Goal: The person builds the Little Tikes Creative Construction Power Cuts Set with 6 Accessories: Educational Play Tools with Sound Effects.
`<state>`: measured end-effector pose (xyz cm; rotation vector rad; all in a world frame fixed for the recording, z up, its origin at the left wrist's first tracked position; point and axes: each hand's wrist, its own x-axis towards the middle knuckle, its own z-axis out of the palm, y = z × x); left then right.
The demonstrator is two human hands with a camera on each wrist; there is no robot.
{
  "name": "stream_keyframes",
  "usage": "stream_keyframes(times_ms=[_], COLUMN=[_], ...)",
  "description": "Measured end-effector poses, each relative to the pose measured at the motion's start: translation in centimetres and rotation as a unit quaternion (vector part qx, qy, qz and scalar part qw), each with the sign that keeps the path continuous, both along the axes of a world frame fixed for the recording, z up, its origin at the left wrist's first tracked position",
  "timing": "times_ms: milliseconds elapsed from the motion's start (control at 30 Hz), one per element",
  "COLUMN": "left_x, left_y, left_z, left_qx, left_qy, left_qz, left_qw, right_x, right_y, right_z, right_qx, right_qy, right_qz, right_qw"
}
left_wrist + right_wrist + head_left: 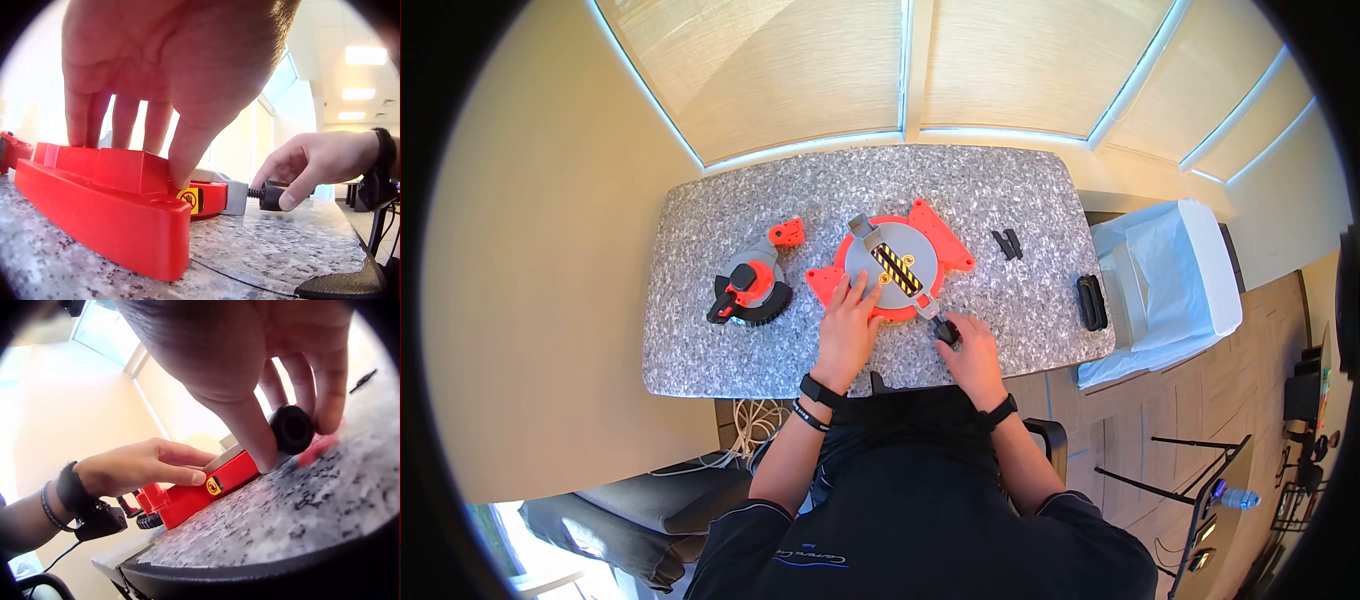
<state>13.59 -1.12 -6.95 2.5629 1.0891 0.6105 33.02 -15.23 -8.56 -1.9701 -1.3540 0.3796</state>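
Above a speckled table (1040,300) by windows (1010,70), right fingers (329,394) pinch a black knob (292,430), left fingers (78,119) rest apart

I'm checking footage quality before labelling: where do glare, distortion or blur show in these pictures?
Head: strong fisheye curving and black corners, yet the red-and-gray base reads clearly; left wrist: white glare behind the left hand, and ceiling lights blow out; right wrist: the scene tilts, and the red patch beside the black knob looks smeared.

Office-like room, ceiling lights (365,55), window blinds (1020,68)
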Motion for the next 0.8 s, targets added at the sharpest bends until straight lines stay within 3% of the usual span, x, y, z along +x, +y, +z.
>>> stream_keyframes(times_ms=[267, 533, 800], left_x=[0.0, 0.0, 0.1], left_y=[-0.1, -0.2, -0.2], left_z=[0.2, 0.6, 0.5], left_qx=[0.005, -0.009, -0.010], left_qy=[-0.002, -0.002, -0.001], left_qz=[0.000, 0.003, 0.003], left_qw=[1.000, 1.000, 1.000], right_x=[-0.4, -0.2, 0.1], right_y=[0.3, 0.3, 0.1], right_z=[0.8, 0.3, 0.0], right_qx=[-0.017, 0.040, 0.037], right_qy=[0.036, 0.068, 0.017], right_qz=[-0.018, -0.013, 0.001], right_qw=[0.999, 0.997, 0.999])
